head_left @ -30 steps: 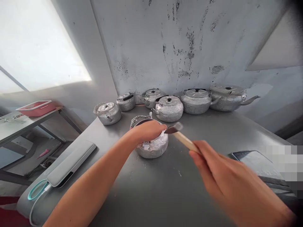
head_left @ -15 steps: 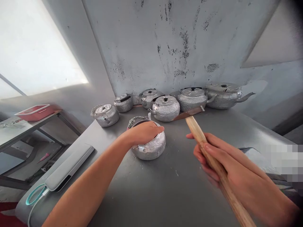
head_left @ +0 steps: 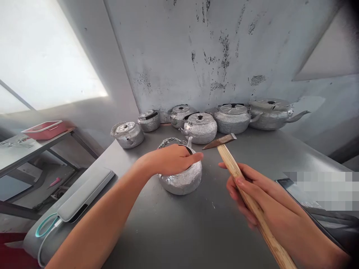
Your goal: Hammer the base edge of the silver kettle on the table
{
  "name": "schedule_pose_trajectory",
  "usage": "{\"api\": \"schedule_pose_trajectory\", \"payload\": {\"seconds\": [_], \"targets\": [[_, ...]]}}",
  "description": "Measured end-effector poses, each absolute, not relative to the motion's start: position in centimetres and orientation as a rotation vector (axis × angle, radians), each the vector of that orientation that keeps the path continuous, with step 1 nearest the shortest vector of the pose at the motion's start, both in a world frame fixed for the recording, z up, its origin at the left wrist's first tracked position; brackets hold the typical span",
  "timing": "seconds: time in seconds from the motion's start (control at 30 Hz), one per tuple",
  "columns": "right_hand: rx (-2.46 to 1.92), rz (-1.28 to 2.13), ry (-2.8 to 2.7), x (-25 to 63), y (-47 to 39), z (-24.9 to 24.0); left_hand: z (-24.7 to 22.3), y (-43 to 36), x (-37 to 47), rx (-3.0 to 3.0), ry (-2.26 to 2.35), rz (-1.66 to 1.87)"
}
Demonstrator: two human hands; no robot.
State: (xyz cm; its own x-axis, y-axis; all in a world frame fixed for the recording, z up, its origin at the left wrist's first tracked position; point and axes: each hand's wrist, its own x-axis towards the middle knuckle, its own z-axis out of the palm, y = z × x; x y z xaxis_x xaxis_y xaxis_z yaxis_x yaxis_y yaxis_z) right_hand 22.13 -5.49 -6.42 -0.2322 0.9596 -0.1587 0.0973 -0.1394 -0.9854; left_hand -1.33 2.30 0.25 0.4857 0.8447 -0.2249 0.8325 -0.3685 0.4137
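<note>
My left hand [head_left: 176, 158] grips the rim of a small silver kettle [head_left: 185, 183] with a dented, hammered surface. Its fingers reach into the lidless opening, and the thumb lies outside. The kettle's wrapped handle [head_left: 169, 141] is folded toward the back, and its short spout [head_left: 190, 142] points up and away from me. In my right hand [head_left: 260, 198] is a hammer [head_left: 232, 160] with a pale wooden handle and a narrow, rusty metal head. The head hangs in the air right of the kettle, apart from it.
Several lidded silver kettles [head_left: 200, 129] stand along the back of the grey table [head_left: 174, 231]. A grey power bank [head_left: 86, 194] with a cable lies at left. A dark flat device [head_left: 291, 186] is at right. Beyond, a pink basket [head_left: 45, 130] sits on another table.
The hammer head has come a little left, nearer the kettle, and its tilt has changed. The kettle has turned slightly under my left hand, its spout shifting right. The view has shifted a little.
</note>
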Motion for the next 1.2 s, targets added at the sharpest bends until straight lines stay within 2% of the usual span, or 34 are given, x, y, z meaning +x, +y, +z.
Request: {"api": "schedule_pose_trajectory", "payload": {"seconds": [0.2,0.43,0.53,0.67,0.8,0.97,1.1,1.2], "targets": [[-1.119,1.535,-1.36,22.4,-5.5,-6.3,1.2,3.9,-5.7,2.517,1.81,0.336],[-1.188,1.549,-1.443,23.1,-6.2,-7.0,-0.8,6.6,-7.4,2.452,1.488,0.14],[-1.235,1.459,-1.45,23.1,-6.5,-6.9,-0.3,6.0,-6.8,2.465,1.517,0.258],[-1.304,1.373,-1.539,23.1,-6.8,-6.7,1.3,3.7,-5.6,2.56,1.793,0.529],[-1.4,1.325,-1.784,23.0,-6.6,-7.1,2.6,1.1,-4.4,2.722,1.75,0.407],[-1.424,1.137,-2.153,22.4,-6.1,-7.7,3.0,-0.1,-4.0,2.627,1.516,0.307],[-1.326,0.885,-2.286,21.9,-5.8,-8.1,2.4,0.1,-3.4,2.599,1.422,0.273],[-1.273,0.849,-2.286,21.3,-5.7,-8.1,1.9,0.1,-2.6,2.648,1.417,0.262]]}}
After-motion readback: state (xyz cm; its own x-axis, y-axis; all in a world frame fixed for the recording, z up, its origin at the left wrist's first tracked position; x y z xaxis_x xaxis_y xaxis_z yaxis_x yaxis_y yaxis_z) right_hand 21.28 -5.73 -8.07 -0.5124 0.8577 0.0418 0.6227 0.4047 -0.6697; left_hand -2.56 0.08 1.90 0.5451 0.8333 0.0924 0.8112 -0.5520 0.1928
